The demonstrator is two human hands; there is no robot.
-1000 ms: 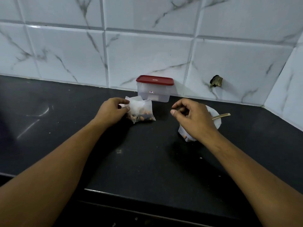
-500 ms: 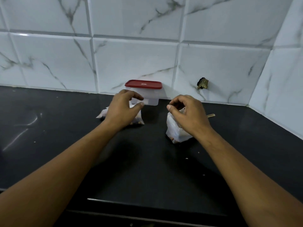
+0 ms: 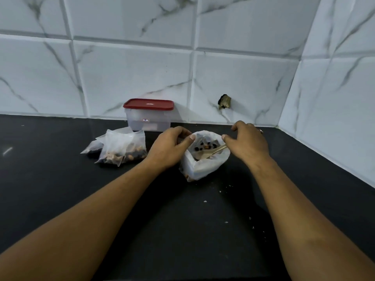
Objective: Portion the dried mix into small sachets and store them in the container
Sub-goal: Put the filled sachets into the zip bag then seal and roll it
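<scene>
As we look down from the head camera, we find both forearms reaching over the black tabletop [image 3: 60, 179] toward an open white bag [image 3: 205, 167] that stands toward the back edge, right of the middle. Inside it we see the dried mix [image 3: 203, 148] and a wooden spoon [image 3: 213, 152], its handle leaning on the bag's right rim. The left hand [image 3: 170, 148] has its fingers [image 3: 182, 131] curled, and they pinch the left rim of the bag with the thumb on top. The right hand [image 3: 246, 142] sets its thumb tip on the right rim beside the spoon handle. Its other fingers are bent above the bag, and we cannot tell whether they grip the plastic.

Left of the bag, well apart from both hands, filled sachets [image 3: 123, 149] lie in a small overlapping heap. Just behind them the clear container [image 3: 149, 120] stands at the back edge against the tiled wall [image 3: 132, 74], with its red lid [image 3: 149, 104] on. Pale crumbs [image 3: 221, 191] dot the tabletop in front of the bag.
</scene>
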